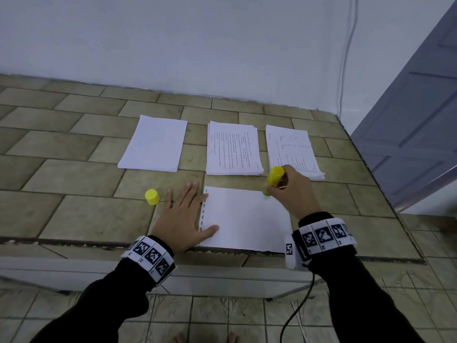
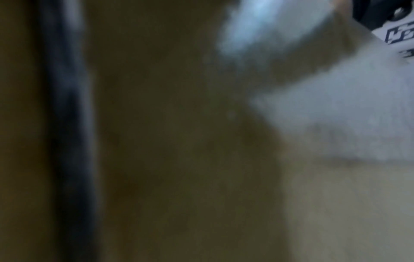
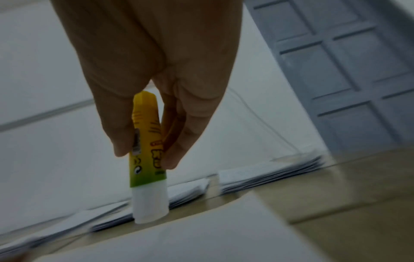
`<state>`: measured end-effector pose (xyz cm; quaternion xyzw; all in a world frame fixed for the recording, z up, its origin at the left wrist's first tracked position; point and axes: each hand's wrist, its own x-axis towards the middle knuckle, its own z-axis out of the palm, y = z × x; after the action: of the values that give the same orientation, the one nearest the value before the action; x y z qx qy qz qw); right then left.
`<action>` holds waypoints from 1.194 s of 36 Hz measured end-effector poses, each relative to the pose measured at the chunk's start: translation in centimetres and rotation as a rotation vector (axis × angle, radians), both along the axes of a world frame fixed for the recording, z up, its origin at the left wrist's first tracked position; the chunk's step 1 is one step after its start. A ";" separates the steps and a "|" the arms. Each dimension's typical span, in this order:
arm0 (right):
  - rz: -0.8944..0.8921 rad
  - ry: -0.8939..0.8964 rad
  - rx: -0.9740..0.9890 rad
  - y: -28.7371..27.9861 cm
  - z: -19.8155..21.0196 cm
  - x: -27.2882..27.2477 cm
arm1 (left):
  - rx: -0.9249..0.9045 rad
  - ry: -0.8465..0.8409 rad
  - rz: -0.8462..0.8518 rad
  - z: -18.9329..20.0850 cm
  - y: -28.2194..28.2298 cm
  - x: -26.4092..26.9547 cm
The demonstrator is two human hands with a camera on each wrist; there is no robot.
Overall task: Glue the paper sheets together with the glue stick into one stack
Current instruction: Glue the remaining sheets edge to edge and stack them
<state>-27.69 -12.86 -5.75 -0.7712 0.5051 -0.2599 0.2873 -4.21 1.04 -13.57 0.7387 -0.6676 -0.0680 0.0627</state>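
A blank white sheet (image 1: 244,216) lies at the near edge of the tiled counter (image 1: 74,174). My left hand (image 1: 184,214) lies flat, fingers straight, thumb pressing the sheet's left margin. My right hand (image 1: 289,189) grips a yellow glue stick (image 1: 274,178) upright, its white glue end (image 3: 150,203) touching the sheet's far right corner. In the right wrist view the fingers (image 3: 179,141) and thumb pinch the yellow glue stick (image 3: 146,141). The stick's yellow cap (image 1: 152,196) stands left of my left hand. The left wrist view is blurred.
Three paper stacks lie further back: a blank stack (image 1: 153,143) at left, a printed stack (image 1: 233,148) in the middle, another printed stack (image 1: 293,151) at right. A white wall rises behind, a grey door (image 1: 415,125) stands right. A black cable (image 1: 296,310) hangs below my right wrist.
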 end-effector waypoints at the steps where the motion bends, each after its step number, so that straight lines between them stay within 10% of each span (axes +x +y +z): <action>1: 0.049 -0.019 0.012 0.7 0.2 0.9 | 0.003 0.001 0.000 0.0 0.0 0.0; 13: 0.436 -0.026 0.013 5.6 -0.1 8.8 | -0.009 -0.011 -0.018 0.1 0.0 0.0; 43: 0.095 0.034 -0.054 1.1 -0.9 -4.5 | 0.001 0.001 -0.002 0.1 0.2 0.0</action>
<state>-32.19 -11.74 -6.67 -0.8061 0.4657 -0.2462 0.2697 -4.18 1.26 -13.51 0.7382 -0.6681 -0.0688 0.0627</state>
